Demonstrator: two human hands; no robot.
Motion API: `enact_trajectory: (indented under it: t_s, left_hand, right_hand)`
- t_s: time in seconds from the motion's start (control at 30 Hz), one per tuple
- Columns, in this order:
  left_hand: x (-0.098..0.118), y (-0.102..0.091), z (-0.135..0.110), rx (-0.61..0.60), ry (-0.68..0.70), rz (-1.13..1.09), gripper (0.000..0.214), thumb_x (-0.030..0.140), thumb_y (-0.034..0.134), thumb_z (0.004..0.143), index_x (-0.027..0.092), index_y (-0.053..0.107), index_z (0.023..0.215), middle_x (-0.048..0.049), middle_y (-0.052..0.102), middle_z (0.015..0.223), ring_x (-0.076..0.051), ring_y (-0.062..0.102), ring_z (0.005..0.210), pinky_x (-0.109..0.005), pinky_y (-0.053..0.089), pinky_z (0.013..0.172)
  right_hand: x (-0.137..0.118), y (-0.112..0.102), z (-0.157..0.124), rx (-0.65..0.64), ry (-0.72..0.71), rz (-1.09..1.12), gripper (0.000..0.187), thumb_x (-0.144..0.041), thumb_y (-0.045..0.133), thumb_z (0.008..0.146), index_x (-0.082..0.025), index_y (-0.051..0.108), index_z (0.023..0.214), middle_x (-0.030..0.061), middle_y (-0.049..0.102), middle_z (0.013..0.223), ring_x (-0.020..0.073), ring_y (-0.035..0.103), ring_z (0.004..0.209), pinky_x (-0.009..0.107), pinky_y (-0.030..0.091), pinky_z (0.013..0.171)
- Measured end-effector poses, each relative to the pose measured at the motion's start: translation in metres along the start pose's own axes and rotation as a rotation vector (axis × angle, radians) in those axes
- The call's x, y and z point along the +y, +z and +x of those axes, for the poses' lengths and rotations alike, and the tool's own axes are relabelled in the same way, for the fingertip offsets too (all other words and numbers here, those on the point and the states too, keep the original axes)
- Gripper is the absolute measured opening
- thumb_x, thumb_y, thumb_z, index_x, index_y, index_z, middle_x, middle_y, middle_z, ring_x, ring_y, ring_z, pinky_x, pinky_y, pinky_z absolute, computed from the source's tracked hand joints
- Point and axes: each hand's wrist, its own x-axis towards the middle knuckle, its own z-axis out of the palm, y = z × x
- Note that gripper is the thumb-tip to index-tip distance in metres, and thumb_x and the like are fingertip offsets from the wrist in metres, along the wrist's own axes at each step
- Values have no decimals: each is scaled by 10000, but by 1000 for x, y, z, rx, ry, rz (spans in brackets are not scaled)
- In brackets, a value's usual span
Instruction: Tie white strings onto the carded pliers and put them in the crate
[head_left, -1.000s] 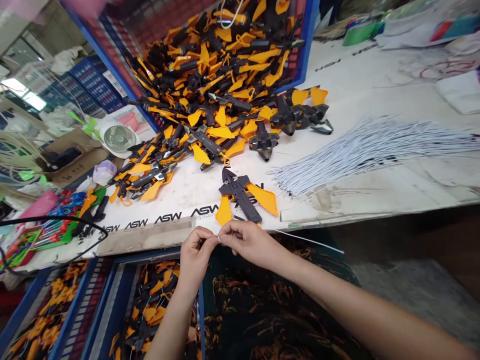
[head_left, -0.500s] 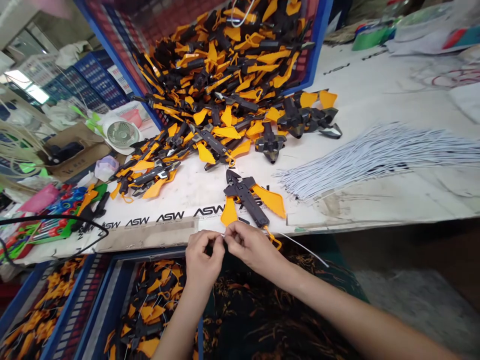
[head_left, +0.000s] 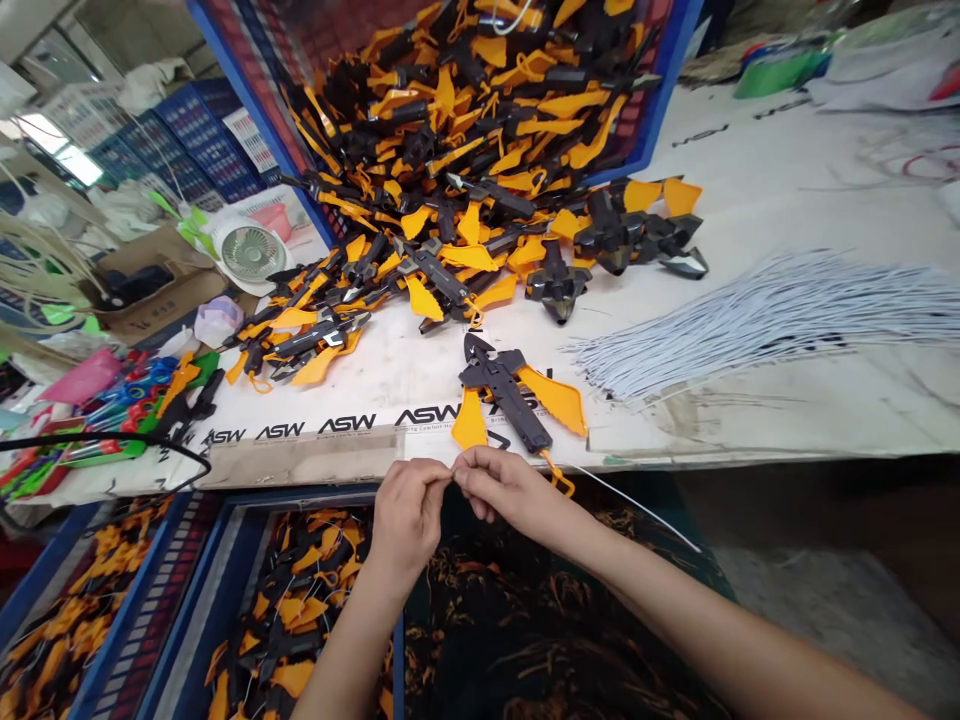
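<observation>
My left hand [head_left: 409, 518] and my right hand [head_left: 517, 492] meet at the table's front edge, thumbs and fingertips pinched closed. Between the fingertips is a thin white cord [head_left: 646, 514]; its tail comes out past my right hand and slants down to the right. Just beyond the hands, a black toy with orange wings [head_left: 517, 405] lies flat on the table, pointed tip facing away. From its near end an orange loop [head_left: 557, 475] hangs over the edge, close to my right wrist. Whether the cord passes through the loop is hidden.
A tipped blue crate [head_left: 660, 125] spills many similar toys across the table. To the right lies a bundle of white cords [head_left: 757, 315]. A small fan [head_left: 253, 250] stands at the left. Below the table edge, blue crates [head_left: 217, 540] hold more toys with cords.
The view has shifted slightly, moving the scene rightward. My left fingers have closed more tightly against the right fingertips. More of the cord's tail shows at the right. The toy stays put.
</observation>
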Motion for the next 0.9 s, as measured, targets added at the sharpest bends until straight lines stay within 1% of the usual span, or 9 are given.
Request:
enact_trajectory:
  t_s: [0.1, 0.2, 0.33, 0.5, 0.57, 0.63, 0.7, 0.77, 0.9]
  left_hand:
    - [0, -3, -2, -13, -69, 4, 104, 175, 523, 934, 216, 619, 939, -33, 695, 857, -160, 623, 756, -273, 461, 720]
    - [3, -3, -3, -29, -123, -25, 98, 210, 518, 944, 213, 614, 924, -23, 686, 827, -157, 629, 746, -266, 462, 712]
    - [5, -3, -4, -10, -185, -39, 113, 250, 529, 941, 210, 616, 882, -16, 682, 782, -160, 636, 738, -265, 462, 702]
    - [4, -8, -6, -63, -234, -60, 138, 258, 502, 961, 211, 622, 913, -24, 684, 814, -162, 640, 764, -270, 467, 718]
    - [3, -11, -4, -115, -180, -51, 133, 257, 501, 963, 212, 616, 1011, -54, 695, 937, -175, 642, 841, -289, 473, 767]
    - [3, -13, 1, -181, -70, 9, 165, 264, 527, 954, 214, 597, 1095, -76, 687, 1033, -190, 632, 897, -315, 464, 810]
    - [3, -15, 7, -243, 47, 118, 140, 268, 540, 951, 214, 596, 1067, -67, 687, 990, -195, 618, 873, -327, 437, 804]
    - [5, -19, 14, -307, 132, 237, 97, 258, 508, 967, 208, 592, 966, -43, 676, 879, -193, 599, 813, -331, 401, 778]
    - [12, -32, 23, -443, 223, 390, 191, 216, 414, 993, 201, 553, 862, -24, 636, 790, -185, 556, 736, -346, 363, 777]
  right_hand:
    - [-1, 1, -2, 25, -123, -56, 266, -465, 561, 885, -201, 552, 917, -40, 509, 693, 126, 488, 626, 261, 408, 602]
    - [0, 1, -4, 93, -207, -193, 242, -438, 556, 901, -200, 576, 864, -25, 520, 724, 135, 475, 671, 263, 382, 623]
    - [4, 0, -3, 144, -141, -284, 293, -467, 588, 883, -193, 586, 776, -33, 491, 652, 125, 428, 608, 256, 328, 554]
    - [3, -3, -6, 106, -151, -228, 231, -419, 550, 901, -196, 591, 857, -13, 565, 718, 130, 501, 626, 257, 402, 572]
    - [2, -3, -7, 104, -139, -236, 223, -404, 542, 902, -201, 577, 818, -17, 559, 692, 128, 502, 602, 253, 402, 549]
    - [2, -3, -7, 114, -139, -248, 224, -401, 541, 902, -204, 576, 802, -22, 553, 673, 128, 499, 592, 250, 399, 542]
    - [2, -2, -7, 124, -153, -259, 225, -395, 531, 903, -201, 579, 798, -23, 553, 666, 130, 500, 598, 251, 394, 549]
    - [1, -4, -8, 140, -166, -298, 220, -378, 525, 900, -198, 581, 788, -19, 562, 671, 136, 507, 618, 253, 386, 564]
    - [-3, -7, -13, 183, -187, -452, 205, -330, 511, 911, -196, 578, 771, -16, 565, 662, 138, 499, 609, 256, 352, 565]
